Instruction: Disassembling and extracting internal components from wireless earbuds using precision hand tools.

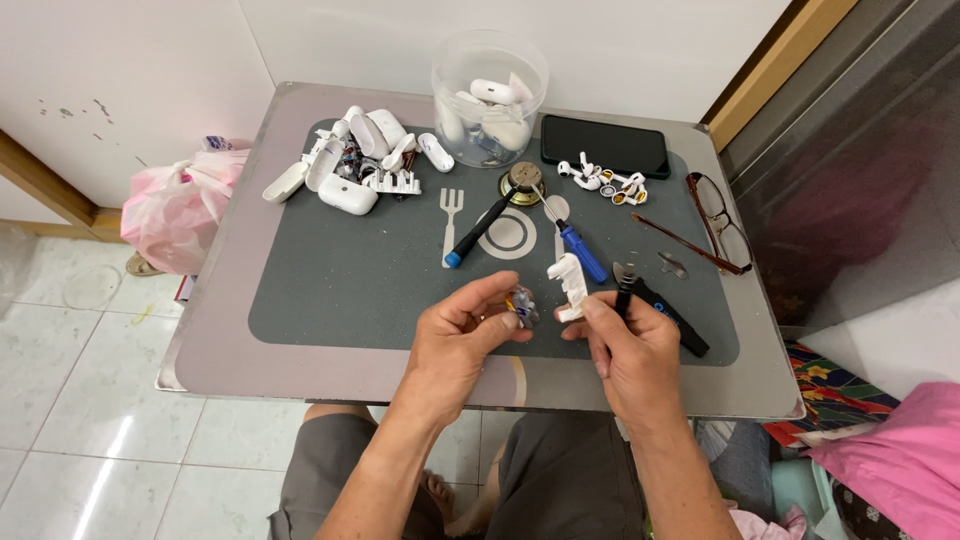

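- Left hand (462,338) pinches a tiny part (521,304) between thumb and forefinger, closed on it; it looks like a small circuit piece with blue and yellow bits, held just above the grey mat's (340,290) near edge.
- Right hand (630,345) grips a white plastic shell piece (568,285) at its lower end, fingers clamped; a dark slim tool (624,292) also sits in that fist.
- Shell piece: probably light, stiff, smooth and somewhat slippery; best held by the edges. Long axis runs near upright, tilted slightly away, free end pointing toward the table's (250,230) far side.
- Tiny part: likely fragile; hold by the rim only. Its heading cannot be told.
- Just beyond: blue-handled screwdriver (578,246), black-handled screwdriver (482,229), black cutter (672,313).
- Farther out: white earbud cases (345,160), clear tub (490,98), dark phone (604,145), glasses (715,225).
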